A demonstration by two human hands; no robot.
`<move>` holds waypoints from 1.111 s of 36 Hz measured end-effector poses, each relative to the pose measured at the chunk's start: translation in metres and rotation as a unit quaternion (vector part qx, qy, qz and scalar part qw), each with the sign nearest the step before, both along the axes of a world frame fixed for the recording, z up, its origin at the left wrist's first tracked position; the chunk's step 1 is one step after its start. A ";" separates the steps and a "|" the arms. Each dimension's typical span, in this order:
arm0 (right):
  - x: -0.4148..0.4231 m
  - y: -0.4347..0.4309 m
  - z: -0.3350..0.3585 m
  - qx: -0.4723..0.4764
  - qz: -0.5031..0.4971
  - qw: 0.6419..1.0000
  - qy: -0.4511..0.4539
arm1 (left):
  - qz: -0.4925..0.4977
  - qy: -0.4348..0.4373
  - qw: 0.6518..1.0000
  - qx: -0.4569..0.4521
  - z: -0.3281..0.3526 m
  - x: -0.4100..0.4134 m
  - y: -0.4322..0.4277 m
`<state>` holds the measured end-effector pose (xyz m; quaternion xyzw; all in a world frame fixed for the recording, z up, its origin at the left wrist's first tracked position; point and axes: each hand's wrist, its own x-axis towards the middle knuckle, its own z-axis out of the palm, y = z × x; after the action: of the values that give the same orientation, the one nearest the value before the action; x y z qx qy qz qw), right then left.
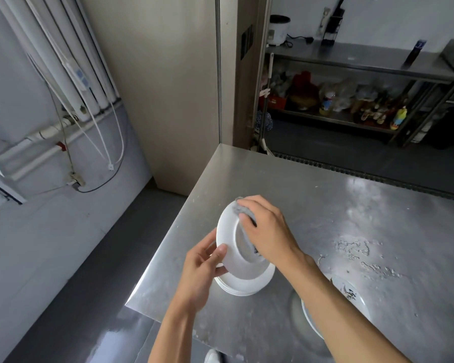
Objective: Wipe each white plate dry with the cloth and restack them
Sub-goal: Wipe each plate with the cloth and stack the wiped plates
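The left grip [205, 260] pinches a tilted white plate [227, 227] above the stack [247, 285] on the bench [325, 205]. The right grip [268, 231] grasps the cloth [239, 206] against it. Wiping seems unfinished and restacking is left.

table [338, 210] — stack of plates [244, 284] near its left front corner | tilted plate [228, 231] just above stack | cloth [238, 208] on tilted plate | lone plate [351, 294] right of stack | shelf [351, 64] behind table
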<state>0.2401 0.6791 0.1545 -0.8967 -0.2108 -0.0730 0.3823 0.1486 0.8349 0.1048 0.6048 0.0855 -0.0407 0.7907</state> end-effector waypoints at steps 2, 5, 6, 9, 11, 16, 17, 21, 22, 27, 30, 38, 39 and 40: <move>-0.005 0.010 0.000 -0.009 0.036 0.999 -0.035 | 0.008 -0.007 1.000 0.001 0.001 0.003 -0.002; -0.011 0.019 -0.005 -0.024 0.101 0.992 -0.075 | 0.044 -0.005 0.999 -0.010 0.000 0.006 -0.004; -0.013 0.021 -0.008 -0.031 0.123 0.989 -0.082 | 0.062 -0.001 0.998 -0.019 0.000 0.007 -0.003; -0.018 0.021 -0.016 -0.060 0.172 0.978 -0.096 | 0.103 0.003 0.994 -0.047 -0.001 0.010 0.002; -0.021 0.020 -0.021 -0.085 0.194 0.970 -0.117 | 0.123 0.002 0.990 -0.069 -0.001 0.011 0.007; -0.026 0.013 -0.030 -0.146 0.190 0.951 -0.197 | 0.163 0.007 0.976 -0.145 0.000 0.010 0.022; -0.027 0.011 -0.031 -0.142 0.181 0.951 -0.209 | 0.169 0.006 0.973 -0.154 0.000 0.010 0.025; -0.025 -0.001 -0.036 -0.125 0.155 0.955 -0.221 | 0.170 0.001 0.971 -0.169 0.003 0.008 0.034; -0.024 -0.005 -0.037 -0.118 0.146 0.958 -0.215 | 0.168 0.002 0.971 -0.172 0.003 0.007 0.035; -0.014 -0.018 -0.036 -0.063 0.061 0.982 -0.166 | 0.142 0.005 0.975 -0.171 0.001 0.002 0.036; -0.004 -0.020 -0.029 -0.036 0.017 0.991 -0.131 | 0.116 0.013 0.981 -0.157 0.001 0.000 0.034; 0.017 -0.007 0.000 -0.032 -0.014 0.992 -0.119 | 0.043 0.013 0.997 -0.067 0.011 -0.002 0.018; 0.016 -0.003 0.003 -0.034 -0.001 0.992 -0.119 | 0.038 0.009 0.998 -0.058 0.013 -0.002 0.016; 0.014 0.001 0.005 -0.036 0.016 0.992 -0.119 | 0.032 0.002 0.998 -0.049 0.015 0.000 0.013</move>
<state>0.2545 0.6806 0.1598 -0.8913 -0.2715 -0.1660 0.3231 0.1482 0.8482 0.1193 0.5625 0.1038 -0.0206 0.8200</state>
